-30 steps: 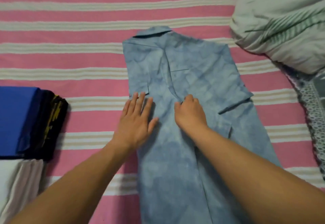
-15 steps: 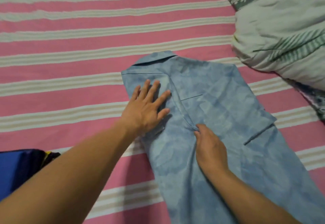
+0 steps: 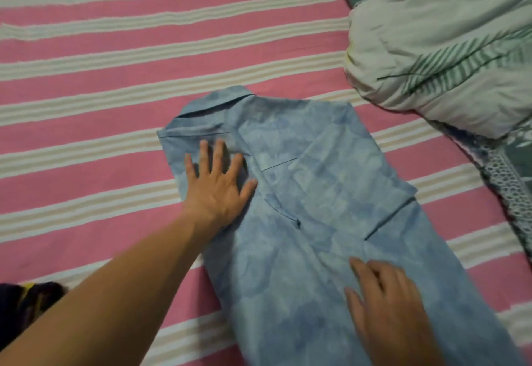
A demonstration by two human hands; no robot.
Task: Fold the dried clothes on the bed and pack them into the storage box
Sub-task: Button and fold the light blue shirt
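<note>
Left hand (image 3: 218,190) flat, fingers spread, pressing shirt (image 3: 316,207) below the collar; right hand (image 3: 385,305) released, resting lower than half a second ago, off the placket. Striped bedsheet (image 3: 115,106) bare left and ahead; quilt (image 3: 440,57) crowds right. Shirt's long axis runs collar-far to hem-near, tilted.

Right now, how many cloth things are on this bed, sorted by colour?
Light blue collared shirt: 1
Pale green leaf-print quilt: 1
Dark folded garment with yellow marks: 1
Pink and cream striped bedsheet: 1
Total: 4
</note>
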